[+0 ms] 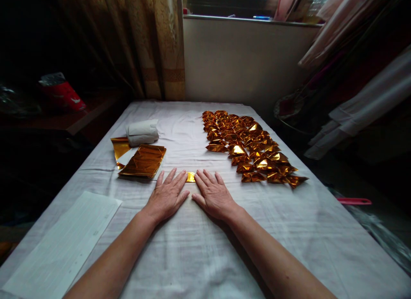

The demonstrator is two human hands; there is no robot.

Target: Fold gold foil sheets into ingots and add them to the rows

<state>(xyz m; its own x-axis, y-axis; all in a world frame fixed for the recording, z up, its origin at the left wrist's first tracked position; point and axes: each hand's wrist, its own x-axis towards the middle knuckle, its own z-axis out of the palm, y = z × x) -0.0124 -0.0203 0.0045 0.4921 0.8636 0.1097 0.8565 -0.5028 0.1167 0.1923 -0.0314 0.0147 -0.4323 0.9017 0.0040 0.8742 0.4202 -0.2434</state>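
Both hands [167,196] [214,195] flat, fingers spread

gold sheet [190,177] mostly hidden under fingers [180,179]

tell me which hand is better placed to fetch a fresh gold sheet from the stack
Left, probably. The stack of gold sheets lies on the left side of the table, just beyond the left hand. The right hand would have to cross over; it sits nearer the folded gold pieces.

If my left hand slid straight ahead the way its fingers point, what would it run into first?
The left hand points ahead and slightly right. Its fingers already touch the small gold piece; past that lies bare white cloth, probably clear of the gold paper stack to its left.
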